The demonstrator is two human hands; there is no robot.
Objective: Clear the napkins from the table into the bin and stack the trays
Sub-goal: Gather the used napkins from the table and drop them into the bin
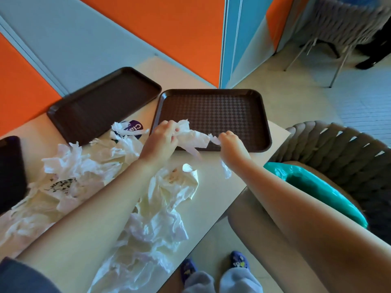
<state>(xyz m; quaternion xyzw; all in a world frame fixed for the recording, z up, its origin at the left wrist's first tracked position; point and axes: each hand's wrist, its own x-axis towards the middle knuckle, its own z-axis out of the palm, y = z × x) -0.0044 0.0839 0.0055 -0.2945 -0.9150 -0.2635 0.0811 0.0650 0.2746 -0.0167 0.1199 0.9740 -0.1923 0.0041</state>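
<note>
A crumpled white napkin (pixel 193 137) is stretched over the near rim of a brown tray (pixel 213 112). My left hand (pixel 163 138) grips its left end and my right hand (pixel 231 144) pinches its right end, with a strip of paper hanging below the wrist. A second brown tray (pixel 101 102) lies to the left against the wall. A third dark tray (pixel 10 170) shows at the left edge. Several crumpled napkins (pixel 80 166) are scattered over the table (pixel 213 187), with a larger heap (pixel 156 218) under my left forearm.
A bin with a teal liner (pixel 313 187) sits on a woven grey chair (pixel 342 149) right of the table. A purple-printed wrapper (pixel 134 126) lies between the trays. Another chair (pixel 338 28) stands at the far right. My feet (pixel 213 269) are at the table's near edge.
</note>
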